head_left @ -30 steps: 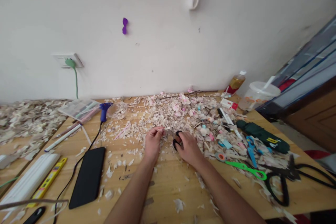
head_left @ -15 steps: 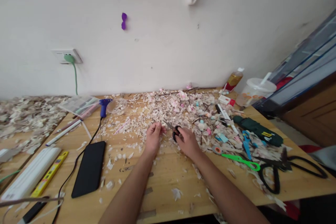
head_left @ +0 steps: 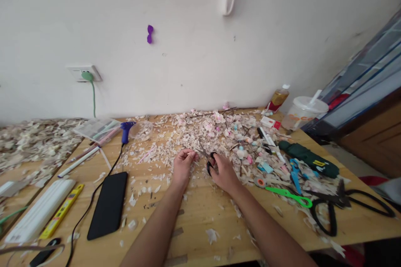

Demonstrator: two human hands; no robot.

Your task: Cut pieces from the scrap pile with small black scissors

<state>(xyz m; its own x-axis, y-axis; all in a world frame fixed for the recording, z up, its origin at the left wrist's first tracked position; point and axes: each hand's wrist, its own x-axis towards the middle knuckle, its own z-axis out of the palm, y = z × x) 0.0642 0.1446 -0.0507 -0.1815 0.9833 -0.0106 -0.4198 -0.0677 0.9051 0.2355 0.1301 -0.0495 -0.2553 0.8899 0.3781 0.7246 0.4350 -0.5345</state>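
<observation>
My right hand (head_left: 224, 171) has its fingers in the black handles of a small pair of scissors (head_left: 205, 153), whose blades stand apart and point toward my left hand. My left hand (head_left: 183, 166) is closed in a pinch at the scissor tips; whatever lies between the fingers is too small to make out. Around and beyond both hands spreads a heap of pale dried petals and scraps (head_left: 191, 135). Pink-white blossoms (head_left: 209, 126) on thin dark twigs lie at the back of the heap.
Left of my hands are a black phone (head_left: 108, 206), a blue glue gun (head_left: 125, 131) with its cord, and a yellow level (head_left: 62, 212). To the right lie a green cutter (head_left: 288, 194), large black shears (head_left: 332, 202), a dark green umbrella (head_left: 308, 157) and a plastic cup (head_left: 305, 110).
The scissor blades have opened wider. Both hands remain close together in nearly the same place. The whole view has shifted slightly, with the wall items lower in the picture.
</observation>
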